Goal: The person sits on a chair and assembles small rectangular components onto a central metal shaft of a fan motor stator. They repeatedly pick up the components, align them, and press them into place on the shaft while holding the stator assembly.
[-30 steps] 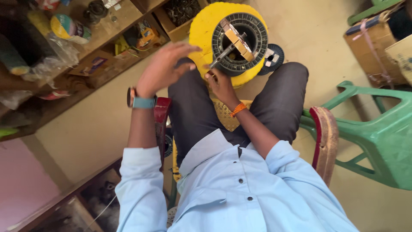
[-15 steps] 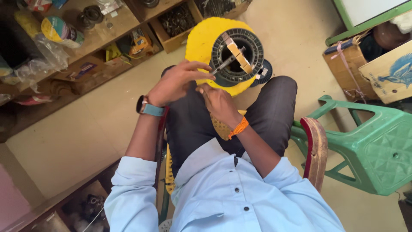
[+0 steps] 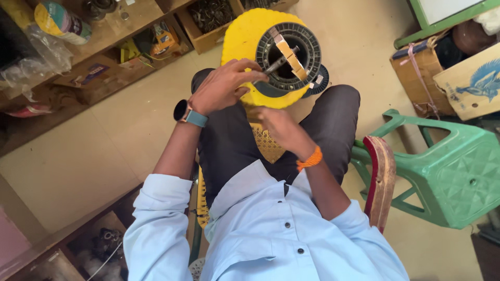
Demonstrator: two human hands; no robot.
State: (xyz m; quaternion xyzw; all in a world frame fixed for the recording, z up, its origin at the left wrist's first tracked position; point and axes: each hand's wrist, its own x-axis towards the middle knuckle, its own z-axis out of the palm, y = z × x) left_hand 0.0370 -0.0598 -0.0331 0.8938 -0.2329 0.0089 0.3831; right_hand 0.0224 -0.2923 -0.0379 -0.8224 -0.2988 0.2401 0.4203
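Nearest the camera, the person sits on a chair with a yellow woven seat (image 3: 268, 143), knees apart. The right hand (image 3: 278, 127) hangs low between the thighs, just below the spool; its fingers curl inward, but I cannot tell whether they pinch anything. The left hand (image 3: 224, 86), with a watch (image 3: 187, 113) on its wrist, rests on the near edge of the spool (image 3: 260, 52), fingertips closed around a thin dark tool (image 3: 276, 65) that points into the hub.

The spool stands on its edge past the knees, leaning against the legs. It looks like one big reel wound with yellow cord and capped by a black ribbed plastic disc (image 3: 289, 57). It is likely fairly heavy and stiff at the disc, while the yellow winding is softer and could slip or unravel. The firm places to hold are the disc's rim or the hub, not the winding.

By count: one spool, one tool, two hands, one watch, one orange wristband (image 3: 310, 158). To the right stands one green plastic chair (image 3: 453, 171); beyond it are two cardboard boxes (image 3: 422, 67).
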